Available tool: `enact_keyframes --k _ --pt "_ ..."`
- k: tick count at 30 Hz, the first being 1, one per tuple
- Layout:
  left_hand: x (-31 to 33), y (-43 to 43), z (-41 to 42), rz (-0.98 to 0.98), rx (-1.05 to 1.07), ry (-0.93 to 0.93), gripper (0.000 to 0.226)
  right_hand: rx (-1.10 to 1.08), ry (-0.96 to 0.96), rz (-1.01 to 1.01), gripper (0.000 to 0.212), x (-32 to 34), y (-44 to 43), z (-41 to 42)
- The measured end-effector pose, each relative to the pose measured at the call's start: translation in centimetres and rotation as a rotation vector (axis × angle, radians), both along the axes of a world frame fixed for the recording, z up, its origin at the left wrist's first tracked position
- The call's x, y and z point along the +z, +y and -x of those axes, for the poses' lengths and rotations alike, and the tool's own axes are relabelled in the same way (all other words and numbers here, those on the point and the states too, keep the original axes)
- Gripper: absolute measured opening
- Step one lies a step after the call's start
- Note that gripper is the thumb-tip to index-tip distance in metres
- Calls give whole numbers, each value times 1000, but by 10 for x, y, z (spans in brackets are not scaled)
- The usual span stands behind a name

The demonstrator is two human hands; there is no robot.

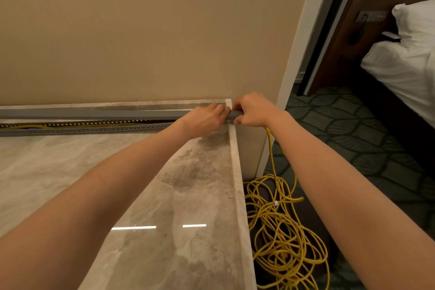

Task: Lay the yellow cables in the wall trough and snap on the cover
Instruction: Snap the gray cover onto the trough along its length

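**Desk:** Where do things stand at the wall?

**Field:** Your left hand [207, 116] and right hand [253, 110] meet at the right end of the grey cover [94, 113]. Both have their fingers curled round it and hold it just above the slotted trough [94, 130]. The trough runs along the foot of the wall [141, 30] at the back of the marble countertop [164, 195]. The yellow cables [282, 231] lie inside the trough to the left. They leave it beneath your right hand and drop to a loose tangle on the carpet [353, 129].

**Desk:** What could spoil it from here?

**Field:** Three things, by my reading. First, the cover stands apart from the trough along the whole left run. If you press only at this end, it may seat crooked and spring off again. Second, any strand riding above the slotted wall would likely be pinched under the cover's lip and stop the snap. Third, the hanging length and the tangle below pull at the exit. That weight could drag the cables up and out, or leave them crushed under your thumb as the end closes. I cannot tell whether the far left end is lined up.
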State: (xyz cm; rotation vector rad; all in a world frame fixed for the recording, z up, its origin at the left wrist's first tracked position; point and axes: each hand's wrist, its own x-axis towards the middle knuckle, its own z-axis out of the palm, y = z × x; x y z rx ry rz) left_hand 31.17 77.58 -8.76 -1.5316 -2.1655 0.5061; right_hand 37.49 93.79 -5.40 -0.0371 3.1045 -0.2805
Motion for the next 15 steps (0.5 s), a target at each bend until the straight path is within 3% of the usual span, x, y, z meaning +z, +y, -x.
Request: enact_keyframes --k 3,6,9,12,15 --pt "3 3 -4 -65 -19 -53 35 -22 -28 21 28 0 0 6" --pt "7 10 -7 18 171 -217 41 -35 -45 40 26 0 -3 10" --pt "7 15 -12 -80 275 -362 40 -50 -32 55 23 -2 -3 8" --pt "-5 18 -21 -284 300 -321 39 -49 25 14 24 -7 -4 1" --pt "-11 22 -19 -370 289 -283 43 -59 91 -112 35 -24 -4 -7"
